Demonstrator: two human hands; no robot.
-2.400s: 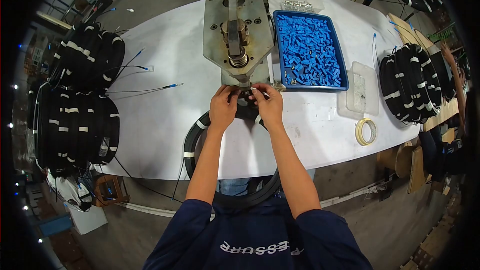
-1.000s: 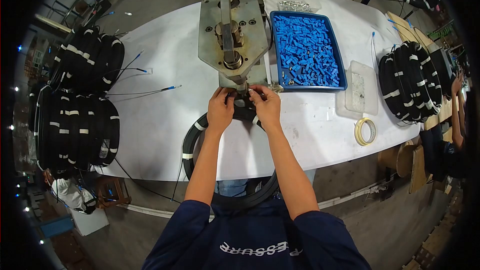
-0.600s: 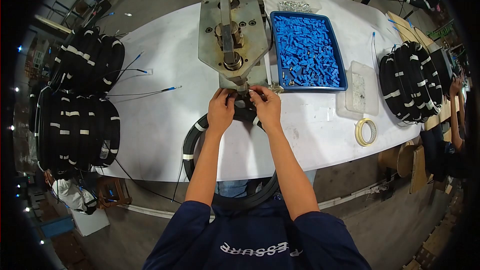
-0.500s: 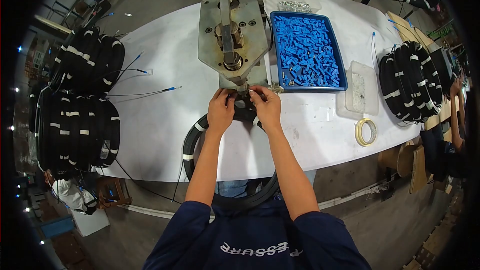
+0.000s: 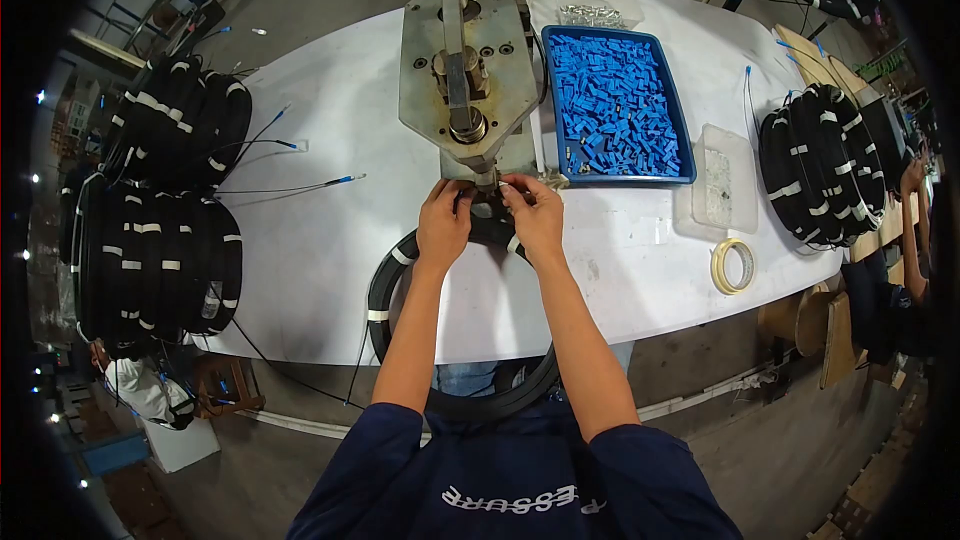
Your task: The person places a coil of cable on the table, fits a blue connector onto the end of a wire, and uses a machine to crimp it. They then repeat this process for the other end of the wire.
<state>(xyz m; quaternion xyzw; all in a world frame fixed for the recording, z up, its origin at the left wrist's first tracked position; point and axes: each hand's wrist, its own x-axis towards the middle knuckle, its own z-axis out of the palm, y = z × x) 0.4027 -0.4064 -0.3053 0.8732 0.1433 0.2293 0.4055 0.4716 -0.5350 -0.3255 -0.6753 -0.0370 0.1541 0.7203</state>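
Both hands are at the front of a metal press (image 5: 425,90), just below its narrow tip. My left hand (image 5: 443,223) is closed, its thumb and fingertips pinched beside the tip; what they hold is hidden. From the other side, my right hand (image 5: 535,215) pinches a small silvery piece at its fingertips, too small to name. Below my hands, a coil of black cable (image 5: 381,290) with white tape bands hangs over the table's front edge, partly covered by my forearms.
A blue tray (image 5: 690,155) of small blue connectors stands right of the press. Clear plastic boxes (image 5: 741,180) and a tape roll (image 5: 720,265) lie further right. Banded cable coils (image 5: 190,265) are stacked at left, more (image 5: 822,165) at right. Another person's arm (image 5: 910,230) shows at far right.
My hands keep nearly the same pose at the press tip. The whole view has shifted very slightly; nothing else visibly differs.
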